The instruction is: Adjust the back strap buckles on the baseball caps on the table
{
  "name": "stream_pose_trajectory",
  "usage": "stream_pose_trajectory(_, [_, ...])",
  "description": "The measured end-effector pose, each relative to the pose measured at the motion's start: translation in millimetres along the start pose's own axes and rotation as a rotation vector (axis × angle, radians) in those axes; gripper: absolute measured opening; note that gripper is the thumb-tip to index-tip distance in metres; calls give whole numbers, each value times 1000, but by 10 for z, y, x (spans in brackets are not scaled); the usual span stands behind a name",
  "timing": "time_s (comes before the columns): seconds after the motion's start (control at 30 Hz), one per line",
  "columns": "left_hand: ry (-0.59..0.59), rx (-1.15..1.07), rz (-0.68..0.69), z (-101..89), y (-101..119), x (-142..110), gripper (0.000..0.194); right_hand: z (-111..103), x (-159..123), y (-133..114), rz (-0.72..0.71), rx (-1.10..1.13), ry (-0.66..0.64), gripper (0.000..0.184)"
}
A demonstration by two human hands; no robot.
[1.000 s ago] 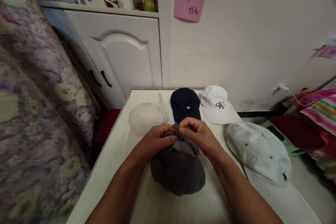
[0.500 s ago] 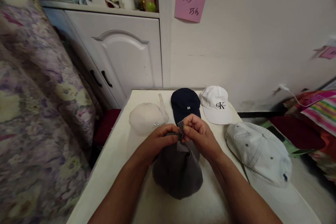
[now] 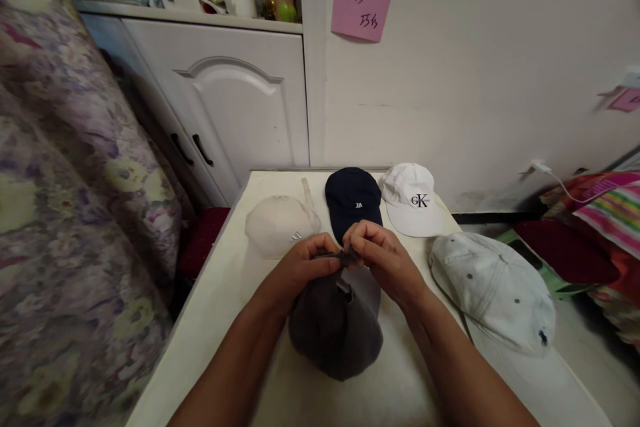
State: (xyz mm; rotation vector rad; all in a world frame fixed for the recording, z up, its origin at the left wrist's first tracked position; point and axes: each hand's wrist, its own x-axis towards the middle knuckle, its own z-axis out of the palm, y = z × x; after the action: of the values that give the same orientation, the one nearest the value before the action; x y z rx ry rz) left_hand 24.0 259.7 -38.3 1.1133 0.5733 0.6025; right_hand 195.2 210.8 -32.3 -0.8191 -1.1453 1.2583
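Observation:
Near the middle of the table I hold a dark grey baseball cap (image 3: 336,333), its crown toward me. My left hand (image 3: 315,259) pinches one part of the cap's back strap (image 3: 345,257) between thumb and fingers. My right hand (image 3: 377,250) is closed on the strap's other end, fingertips almost touching the left ones. The fingers partly hide the strap and its buckle. Just beyond my hands lies a navy cap (image 3: 353,197) with small white letters.
A cream cap (image 3: 277,227) with its strap undone lies left, and a white cap (image 3: 410,193) back right. A pale denim cap (image 3: 495,293) sits at the right edge of the white table (image 3: 215,320). Behind stand a wall and a white cabinet (image 3: 235,100).
The strap end that stood up between my fingers is now folded down under my right fingertips. The grey cap has shifted very slightly left.

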Motion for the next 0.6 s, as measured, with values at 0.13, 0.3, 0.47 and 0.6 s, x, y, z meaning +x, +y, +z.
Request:
stream_pose_trajectory(0.13, [36, 18, 31, -25, 9, 9, 29, -40, 8, 8, 21, -20, -22, 19])
stream_pose_trajectory(0.3, [47, 35, 66, 4, 44, -21, 28, -63, 23, -15, 30, -110, -15, 18])
stream_pose_trajectory(0.47, [72, 130, 73, 34, 72, -52, 27, -65, 23, -34, 34, -216, 8, 18])
stream_pose_trajectory(0.6, [84, 204, 59, 39, 88, -54, 25, -75, 17, -51, 49, -267, 15, 19])
